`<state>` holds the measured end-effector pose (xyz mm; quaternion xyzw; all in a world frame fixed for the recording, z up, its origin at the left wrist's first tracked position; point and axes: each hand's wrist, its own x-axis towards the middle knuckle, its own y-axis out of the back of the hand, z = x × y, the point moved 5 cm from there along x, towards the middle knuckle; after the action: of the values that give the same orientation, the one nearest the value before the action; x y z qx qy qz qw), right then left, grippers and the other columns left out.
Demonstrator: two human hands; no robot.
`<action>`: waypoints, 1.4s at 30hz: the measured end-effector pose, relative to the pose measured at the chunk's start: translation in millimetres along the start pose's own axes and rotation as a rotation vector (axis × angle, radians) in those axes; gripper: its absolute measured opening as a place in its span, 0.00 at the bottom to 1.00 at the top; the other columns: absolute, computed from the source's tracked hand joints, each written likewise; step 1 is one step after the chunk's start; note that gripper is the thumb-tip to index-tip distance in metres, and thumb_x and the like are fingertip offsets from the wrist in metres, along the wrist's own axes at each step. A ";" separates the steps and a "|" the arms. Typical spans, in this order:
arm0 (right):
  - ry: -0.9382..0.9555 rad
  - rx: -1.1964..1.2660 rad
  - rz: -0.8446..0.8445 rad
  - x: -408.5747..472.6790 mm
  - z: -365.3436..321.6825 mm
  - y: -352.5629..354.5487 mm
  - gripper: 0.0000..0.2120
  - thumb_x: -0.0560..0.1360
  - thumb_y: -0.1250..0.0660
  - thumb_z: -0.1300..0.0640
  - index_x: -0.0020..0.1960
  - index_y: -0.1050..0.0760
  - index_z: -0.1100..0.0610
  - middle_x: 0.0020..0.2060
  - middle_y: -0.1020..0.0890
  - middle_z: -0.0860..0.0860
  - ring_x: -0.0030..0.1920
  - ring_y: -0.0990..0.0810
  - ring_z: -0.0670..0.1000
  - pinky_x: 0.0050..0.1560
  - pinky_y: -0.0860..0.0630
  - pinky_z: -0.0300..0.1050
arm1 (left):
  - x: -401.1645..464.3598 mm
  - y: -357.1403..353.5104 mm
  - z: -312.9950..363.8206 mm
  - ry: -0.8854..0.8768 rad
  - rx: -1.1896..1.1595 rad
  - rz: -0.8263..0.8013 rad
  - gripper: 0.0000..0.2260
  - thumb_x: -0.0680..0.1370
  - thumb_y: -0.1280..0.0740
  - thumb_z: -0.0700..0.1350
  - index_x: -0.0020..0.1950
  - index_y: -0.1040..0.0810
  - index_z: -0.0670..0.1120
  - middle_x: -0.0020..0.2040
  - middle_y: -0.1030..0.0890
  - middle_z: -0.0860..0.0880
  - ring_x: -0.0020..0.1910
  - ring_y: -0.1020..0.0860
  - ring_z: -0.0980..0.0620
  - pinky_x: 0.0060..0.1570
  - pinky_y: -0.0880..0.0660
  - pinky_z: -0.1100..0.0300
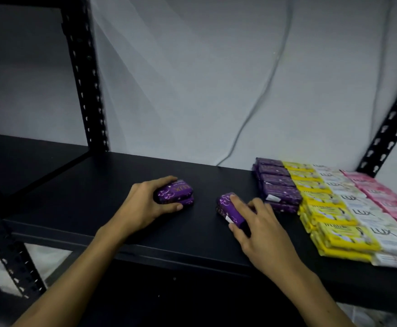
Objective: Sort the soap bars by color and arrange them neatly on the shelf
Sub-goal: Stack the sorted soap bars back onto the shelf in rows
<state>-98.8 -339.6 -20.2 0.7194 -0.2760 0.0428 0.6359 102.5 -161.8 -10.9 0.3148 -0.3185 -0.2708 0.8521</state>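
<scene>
On the black shelf (pixel 98 208), my left hand (pixel 145 206) grips a stack of two purple soap bars (pixel 176 193) near the middle. My right hand (pixel 256 227) holds another pair of purple soap bars (pixel 228 207), fingers curled over their top and thumb at the near end. To the right stand sorted rows: purple bars (pixel 277 182), yellow bars (pixel 329 213), white bars (pixel 362 208) and pink bars (pixel 390 197), stacked in layers running from the back wall toward the front edge.
Black perforated uprights rise at the back left (pixel 86 90) and back right (pixel 390 123). A grey cable (pixel 258 102) hangs down the white wall behind the shelf. The shelf's front edge (pixel 169 253) runs just under my wrists.
</scene>
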 end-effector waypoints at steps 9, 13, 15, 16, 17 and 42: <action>-0.137 0.241 -0.223 -32.1 37.3 49.6 0.49 0.67 0.26 0.35 0.78 0.53 0.39 0.71 0.36 0.43 0.67 0.31 0.46 0.67 0.31 0.45 | -6.2 -16.7 48.1 0.099 0.029 -0.283 0.46 0.62 0.28 0.73 0.75 0.37 0.59 0.59 0.25 0.60 0.55 0.22 0.59 0.58 0.27 0.62; -0.041 0.213 -0.325 -19.5 42.5 90.0 0.42 0.67 0.22 0.44 0.72 0.44 0.37 0.60 0.35 0.35 0.52 0.31 0.36 0.55 0.33 0.36 | 10.5 5.7 54.6 0.121 -0.171 -0.468 0.31 0.74 0.29 0.59 0.74 0.35 0.56 0.59 0.22 0.50 0.41 0.16 0.53 0.45 0.19 0.60; 0.026 0.222 -0.423 -1.8 41.5 94.1 0.40 0.67 0.21 0.46 0.69 0.42 0.34 0.65 0.36 0.33 0.59 0.30 0.40 0.57 0.31 0.38 | 23.6 8.6 55.8 0.108 -0.236 -0.519 0.26 0.76 0.30 0.53 0.73 0.31 0.55 0.63 0.22 0.48 0.45 0.16 0.51 0.49 0.18 0.56; 0.057 0.246 -0.472 8.7 41.6 90.7 0.39 0.66 0.20 0.46 0.68 0.41 0.33 0.69 0.35 0.34 0.62 0.29 0.42 0.60 0.29 0.42 | 30.0 7.0 54.7 0.101 -0.265 -0.539 0.25 0.76 0.30 0.51 0.72 0.30 0.56 0.65 0.22 0.49 0.50 0.16 0.50 0.54 0.19 0.53; 0.081 0.274 -0.522 17.9 41.8 84.1 0.38 0.66 0.20 0.46 0.66 0.39 0.32 0.71 0.35 0.36 0.64 0.28 0.45 0.63 0.27 0.47 | 34.8 2.6 53.1 0.097 -0.294 -0.566 0.24 0.76 0.29 0.50 0.72 0.28 0.57 0.66 0.22 0.50 0.55 0.17 0.51 0.58 0.20 0.50; 0.169 -0.272 -0.305 -35.1 28.5 62.6 0.38 0.78 0.39 0.36 0.81 0.50 0.48 0.80 0.49 0.48 0.80 0.49 0.52 0.77 0.45 0.49 | -24.0 -17.6 50.6 -0.104 -0.070 -0.408 0.33 0.68 0.23 0.61 0.69 0.32 0.72 0.64 0.25 0.63 0.61 0.24 0.62 0.66 0.27 0.57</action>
<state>-164.9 -356.7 15.8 0.6544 -0.1131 -0.0315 0.7470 46.2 -175.9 -2.1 0.3285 -0.2819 -0.4646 0.7725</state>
